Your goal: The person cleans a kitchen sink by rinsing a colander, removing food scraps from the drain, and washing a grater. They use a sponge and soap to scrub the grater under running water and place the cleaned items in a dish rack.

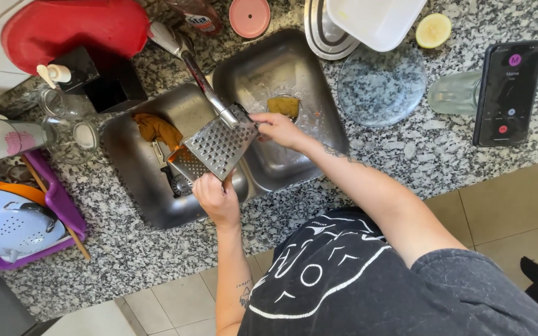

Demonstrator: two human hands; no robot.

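Orange cloth (157, 129) lies in the left sink basin (126, 186), untouched. Left hand (218, 198) grips the box grater (216, 148) by its lower end, held tilted over the divider beneath the tap (203, 81). Right hand (279, 129) pinches its top edge — best kept off the teeth, rubbing along them rather than against — sponge (283, 106) waits nearby.

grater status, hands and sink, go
Left hand and right hand both grip box grater over double sink. Faucet right above it.
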